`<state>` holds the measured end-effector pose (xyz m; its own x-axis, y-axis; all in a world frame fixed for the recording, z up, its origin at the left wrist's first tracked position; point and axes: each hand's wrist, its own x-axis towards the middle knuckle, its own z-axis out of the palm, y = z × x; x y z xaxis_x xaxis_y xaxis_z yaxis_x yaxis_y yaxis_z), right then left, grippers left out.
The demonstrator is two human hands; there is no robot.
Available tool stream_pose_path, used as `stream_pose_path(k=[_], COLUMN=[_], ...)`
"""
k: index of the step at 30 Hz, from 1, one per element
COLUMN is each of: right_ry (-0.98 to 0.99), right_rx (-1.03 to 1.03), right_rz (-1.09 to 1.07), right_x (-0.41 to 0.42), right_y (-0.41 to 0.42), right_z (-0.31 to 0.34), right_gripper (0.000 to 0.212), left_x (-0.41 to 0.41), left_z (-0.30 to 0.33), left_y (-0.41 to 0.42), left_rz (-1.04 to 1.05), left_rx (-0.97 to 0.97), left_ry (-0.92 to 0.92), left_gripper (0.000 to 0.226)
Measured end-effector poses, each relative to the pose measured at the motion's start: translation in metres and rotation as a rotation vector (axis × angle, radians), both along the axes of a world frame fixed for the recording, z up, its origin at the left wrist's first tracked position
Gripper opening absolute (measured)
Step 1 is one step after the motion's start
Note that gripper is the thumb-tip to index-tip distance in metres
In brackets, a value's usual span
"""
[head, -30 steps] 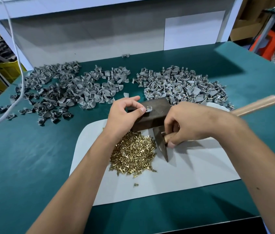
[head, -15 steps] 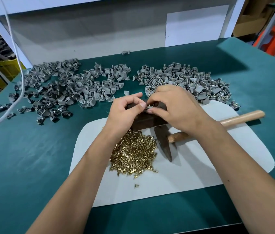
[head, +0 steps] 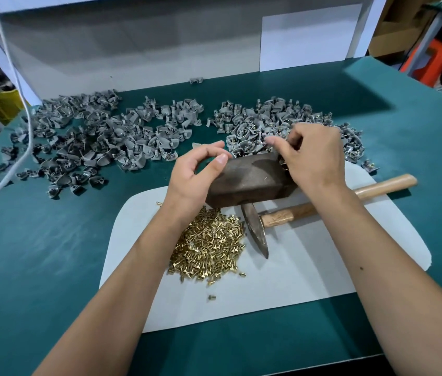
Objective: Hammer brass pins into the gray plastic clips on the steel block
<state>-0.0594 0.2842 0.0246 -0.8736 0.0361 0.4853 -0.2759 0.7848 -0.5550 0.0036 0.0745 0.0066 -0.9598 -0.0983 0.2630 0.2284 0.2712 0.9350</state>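
Observation:
The dark steel block (head: 247, 180) stands on the white sheet (head: 309, 272), and its top face is bare. My left hand (head: 195, 176) sits at the block's left end. Its thumb tip rests on the top edge, its fingers are loosely curled and it holds nothing. My right hand (head: 312, 156) hovers over the block's far right corner at the edge of the right clip pile (head: 277, 118). Its blurred fingers pinch a gray clip that they mostly hide. The hammer (head: 290, 213) lies on the sheet in front of the block. The brass pins (head: 209, 248) are heaped below my left wrist.
A larger spread of gray clips (head: 92, 139) covers the green table at the back left. A white cable (head: 19, 85) hangs over it. One stray pin (head: 211, 297) lies near the sheet's front. A white wall panel closes the back.
My right hand let go of the hammer, took the clip off the block and moved right and away toward the right pile. My left hand's fingers released the clip.

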Motion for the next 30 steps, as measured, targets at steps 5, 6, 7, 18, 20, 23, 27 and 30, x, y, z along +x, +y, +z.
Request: stream_pose_path(k=[5, 6, 7, 18, 20, 23, 27, 30], right_ry=[0.020, 0.020, 0.016, -0.143, -0.171, -0.265, -0.321, -0.401], right_rx=[-0.029, -0.011, 0.024, 0.703, 0.794, 0.843, 0.679, 0.353], right_rz=[0.051, 0.078, 0.115, 0.510, 0.494, 0.530, 0.595, 0.664], right_x=[0.010, 0.012, 0.013, -0.021, -0.031, -0.042, -0.053, -0.050], right_y=[-0.005, -0.009, -0.015, -0.144, -0.158, -0.167, -0.166, -0.164], right_z=[0.008, 0.012, 0.018, 0.036, 0.030, 0.025, 0.031, 0.037], right_gripper=[0.023, 0.021, 0.020, 0.024, 0.037, 0.041, 0.017, 0.009], left_x=[-0.004, -0.006, -0.008, -0.014, -0.015, -0.015, -0.017, -0.017], left_z=[0.003, 0.004, 0.005, 0.008, 0.004, -0.001, -0.004, -0.004], left_y=[-0.006, -0.010, -0.015, -0.064, -0.067, -0.069, -0.071, -0.068], left_rz=[0.186, 0.246, 0.307, 0.689, 0.700, 0.710, 0.686, 0.538], left_rx=[0.014, 0.037, 0.088, 0.528, 0.498, 0.485, 0.490, 0.477], left_ry=[0.036, 0.051, 0.065, 0.042, 0.017, -0.016, -0.058, -0.101], left_gripper=[0.019, 0.018, 0.019, 0.019, 0.018, 0.017, 0.014, 0.011])
